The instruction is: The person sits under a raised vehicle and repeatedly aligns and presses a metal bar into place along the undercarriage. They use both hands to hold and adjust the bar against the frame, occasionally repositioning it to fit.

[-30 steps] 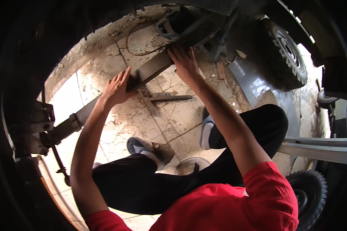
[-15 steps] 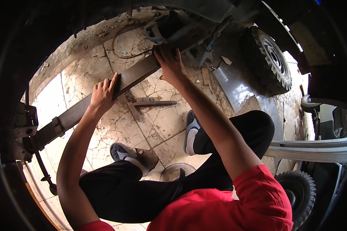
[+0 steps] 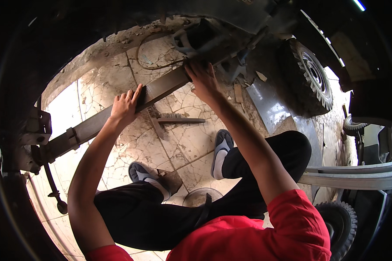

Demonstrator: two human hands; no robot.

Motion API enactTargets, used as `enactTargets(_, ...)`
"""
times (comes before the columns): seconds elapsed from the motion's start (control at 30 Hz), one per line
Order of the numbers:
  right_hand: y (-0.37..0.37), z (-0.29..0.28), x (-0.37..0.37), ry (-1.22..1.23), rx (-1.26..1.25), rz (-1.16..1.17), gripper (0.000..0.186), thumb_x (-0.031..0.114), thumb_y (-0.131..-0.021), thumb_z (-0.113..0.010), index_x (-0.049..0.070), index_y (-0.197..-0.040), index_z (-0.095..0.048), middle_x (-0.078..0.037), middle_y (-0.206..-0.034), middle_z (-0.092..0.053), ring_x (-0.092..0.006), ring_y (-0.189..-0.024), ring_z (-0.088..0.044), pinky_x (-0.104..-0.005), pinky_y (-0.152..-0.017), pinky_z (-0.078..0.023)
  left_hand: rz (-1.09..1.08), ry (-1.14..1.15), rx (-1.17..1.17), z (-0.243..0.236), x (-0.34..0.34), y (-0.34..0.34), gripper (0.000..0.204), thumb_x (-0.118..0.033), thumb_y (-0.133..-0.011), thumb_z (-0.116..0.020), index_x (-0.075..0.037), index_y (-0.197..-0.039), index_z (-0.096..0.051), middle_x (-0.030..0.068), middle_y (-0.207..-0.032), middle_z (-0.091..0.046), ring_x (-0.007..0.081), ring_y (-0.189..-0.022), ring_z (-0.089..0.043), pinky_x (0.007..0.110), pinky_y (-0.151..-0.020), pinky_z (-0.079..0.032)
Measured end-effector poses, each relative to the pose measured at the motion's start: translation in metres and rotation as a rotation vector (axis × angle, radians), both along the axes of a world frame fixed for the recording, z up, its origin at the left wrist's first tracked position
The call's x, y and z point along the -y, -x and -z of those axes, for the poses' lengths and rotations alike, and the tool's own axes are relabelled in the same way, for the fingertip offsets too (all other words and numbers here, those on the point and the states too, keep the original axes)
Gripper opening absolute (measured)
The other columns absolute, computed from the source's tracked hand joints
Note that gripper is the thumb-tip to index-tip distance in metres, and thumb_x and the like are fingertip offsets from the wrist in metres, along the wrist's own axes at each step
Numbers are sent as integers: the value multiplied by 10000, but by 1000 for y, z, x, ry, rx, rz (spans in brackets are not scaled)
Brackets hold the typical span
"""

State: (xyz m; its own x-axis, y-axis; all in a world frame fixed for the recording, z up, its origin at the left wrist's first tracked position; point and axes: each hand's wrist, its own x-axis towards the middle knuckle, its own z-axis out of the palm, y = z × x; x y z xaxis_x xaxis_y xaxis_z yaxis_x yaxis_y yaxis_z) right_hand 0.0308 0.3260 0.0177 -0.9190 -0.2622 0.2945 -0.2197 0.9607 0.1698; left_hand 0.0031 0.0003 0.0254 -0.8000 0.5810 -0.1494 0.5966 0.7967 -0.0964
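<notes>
A long grey metal leaf spring (image 3: 163, 85) runs slantwise from the lower left to the upper right, under a dark vehicle body. My left hand (image 3: 125, 106) lies over its middle, fingers across the far edge and index finger set apart; the thumb is hidden. Farther up the bar, my right hand (image 3: 202, 80) curls its fingers over it, with the thumb on the near side. Dark patches show beside both hands; whether these are shadow or something held, I cannot tell. A wire brush (image 3: 180, 119) with a flat handle lies on the floor below the spring.
A metal bracket (image 3: 39, 130) meets the spring's left end, with a rod (image 3: 54, 191) hanging below. At right stand a wheel with a knobbly tyre (image 3: 313, 76), pale metal rails (image 3: 353, 176) and another tyre (image 3: 342, 222). A round lid-like disc (image 3: 200, 198) lies between my feet on cracked tiles.
The whole view has shifted slightly, so the scene sits a little lower and farther right. Both hands keep about the same places on the leaf spring.
</notes>
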Motion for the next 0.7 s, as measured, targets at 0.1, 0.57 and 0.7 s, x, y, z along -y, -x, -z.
enactTargets(0.1,-12,7,-1,-48,-100,-39,1151,309,-563,-940,125,-1528,-339,-137,-1563,-329,-275,-1469,-311,-589,-1167,-278,-5,4,-9,2,3,0,1187,-412,-779,-820,-122,-1612,-25,185,-1430,-470,351,-1239,-526,461,-1034,-434)
enactTargets(0.57,-7,20,4,143,-141,9,787,142,-714,-791,166,-1438,-485,-80,-1514,-428,-218,-1433,-382,-584,-1169,-263,19,16,-40,6,7,3,1136,-445,-805,-786,-71,-1604,-69,171,-1346,-514,329,-1206,-542,469,-993,-446)
enactTargets(0.7,-16,22,-22,173,-190,-116,644,53,-756,-716,209,-1367,-587,-42,-1462,-512,-187,-1382,-458,-584,-1163,-275,13,-6,-62,8,7,1,1141,-448,-804,-786,-68,-1603,-66,172,-1348,-512,326,-1206,-543,474,-998,-444)
